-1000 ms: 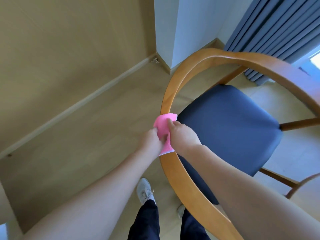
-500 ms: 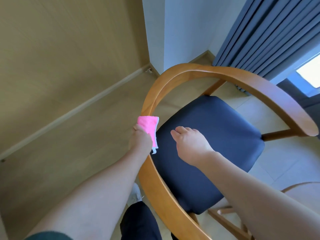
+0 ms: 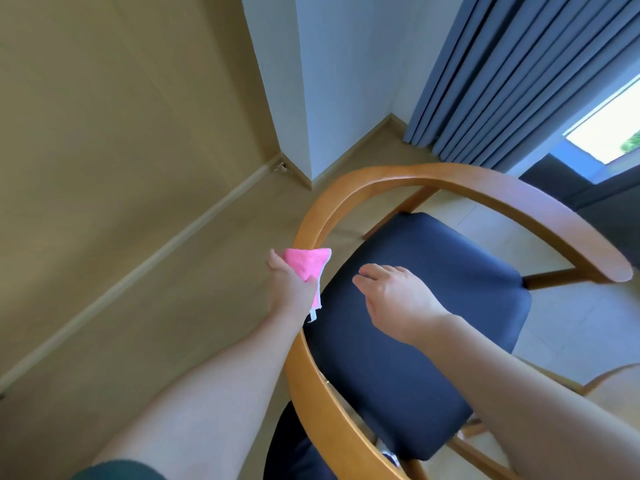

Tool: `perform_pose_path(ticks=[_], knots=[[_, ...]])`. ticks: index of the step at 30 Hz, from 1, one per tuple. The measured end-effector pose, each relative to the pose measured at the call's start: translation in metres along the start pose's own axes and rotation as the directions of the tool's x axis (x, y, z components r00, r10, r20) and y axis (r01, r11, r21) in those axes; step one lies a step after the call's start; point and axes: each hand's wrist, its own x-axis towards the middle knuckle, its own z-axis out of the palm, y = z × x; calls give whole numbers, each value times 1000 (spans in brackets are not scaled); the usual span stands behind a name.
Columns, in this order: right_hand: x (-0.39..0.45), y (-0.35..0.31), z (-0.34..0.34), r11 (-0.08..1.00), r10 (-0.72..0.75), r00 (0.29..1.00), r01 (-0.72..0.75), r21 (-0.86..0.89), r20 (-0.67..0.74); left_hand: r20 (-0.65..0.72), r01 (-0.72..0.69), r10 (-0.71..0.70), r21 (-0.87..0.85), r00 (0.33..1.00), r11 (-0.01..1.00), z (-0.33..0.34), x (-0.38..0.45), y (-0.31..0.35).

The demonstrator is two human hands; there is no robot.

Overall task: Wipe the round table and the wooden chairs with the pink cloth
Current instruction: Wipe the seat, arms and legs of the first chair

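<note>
My left hand (image 3: pixel 289 289) grips the pink cloth (image 3: pixel 308 268) on the wooden chair (image 3: pixel 346 188) rail at frame centre; my right hand (image 3: pixel 398 299) hovers relaxed, fingers apart, over the dark seat (image 3: pixel 433 306).

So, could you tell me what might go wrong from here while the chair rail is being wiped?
1. The left hand grips the pink cloth wrapped over the curved wooden rail; a loose white edge hangs below and could snag or slip off.
2. The right hand hovers open above the dark seat, not bracing the chair, so a firm stroke might shift it.
</note>
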Motion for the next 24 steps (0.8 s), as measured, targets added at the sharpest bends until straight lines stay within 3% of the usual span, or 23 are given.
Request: perform_pose_path(ticks=[5, 14, 18, 24], knots=[[2, 5, -3, 999, 34, 999, -34, 7, -4, -47, 28, -32, -85, 998, 996, 3, 8, 0], [14, 26, -12, 1000, 29, 1000, -28, 13, -8, -90, -190, 205, 153, 975, 970, -3, 31, 34], [17, 40, -22, 998, 50, 998, -48, 46, -42, -31, -297, 326, 342, 945, 892, -8, 50, 68], [20, 67, -31, 990, 115, 987, -105, 91, -111, 96, -342, 363, 613, 927, 712, -5, 69, 120]])
